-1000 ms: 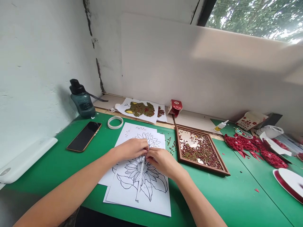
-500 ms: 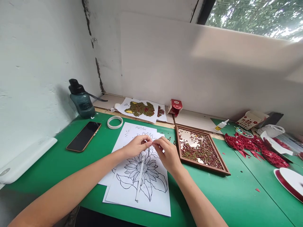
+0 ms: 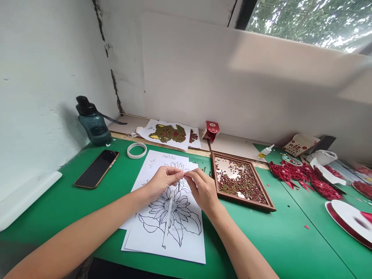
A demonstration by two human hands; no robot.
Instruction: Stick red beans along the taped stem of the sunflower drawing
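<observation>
Both hands have lifted off the sunflower sheet (image 3: pixel 171 221) since a second ago: the left hand (image 3: pixel 162 181) and right hand (image 3: pixel 201 189) now meet fingertip to fingertip above the flower, pinching the white strip's (image 3: pixel 169 207) top end.

Home craft corner: green counter (image 3: pixel 72 201) against a cracked white wall; sunflower sheets (image 3: pixel 174 228) at 6 o'clock, bead-filled frame (image 3: pixel 241 180) at 3, red ribbon scraps (image 3: pixel 305 178) further right, glue bottle (image 3: pixel 265 152) at 1.
</observation>
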